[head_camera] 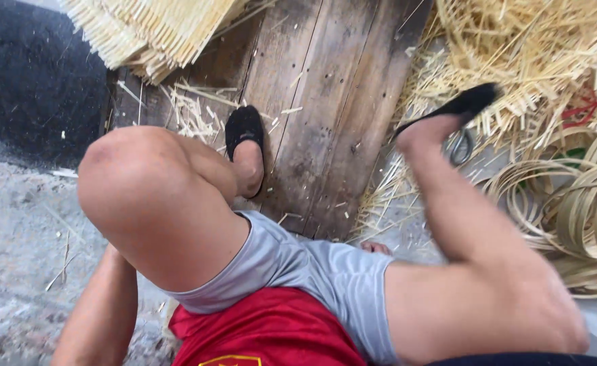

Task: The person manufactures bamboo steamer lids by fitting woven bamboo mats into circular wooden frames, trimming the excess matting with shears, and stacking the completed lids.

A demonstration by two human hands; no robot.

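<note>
A seated person seen from above. At the lower left, the left arm (102, 312) reaches down to the gritty floor (13, 251); its hand is out of view. A bent knee (135, 196) rises beside it. At centre, fingers of the right hand (376, 248) peek out behind grey shorts (325, 271) near a wooden board (325, 102); its grip cannot be told. Bamboo strips (535, 47) and coiled hoops (583, 203) lie far right, well apart from both hands.
</note>
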